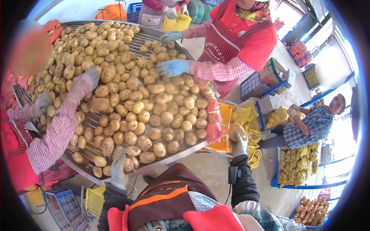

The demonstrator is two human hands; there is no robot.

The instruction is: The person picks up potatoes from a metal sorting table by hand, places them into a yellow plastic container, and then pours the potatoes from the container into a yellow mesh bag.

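Observation:
Many potatoes cover a slatted metal sorting table in front of me. My left hand, in a pale glove, is at the table's near edge, its fingers against potatoes there; whether it grips one is unclear. My right hand, gloved, holds a large potato to the right of the table, beside an orange chute and above yellow net bags. A red wrapped bundle tied with string sits on the table's right corner.
Co-workers' gloved hands reach onto the potatoes from the left and from the far side. Blue crates stand at lower left. A person in a checked shirt stands at right near filled yellow net bags.

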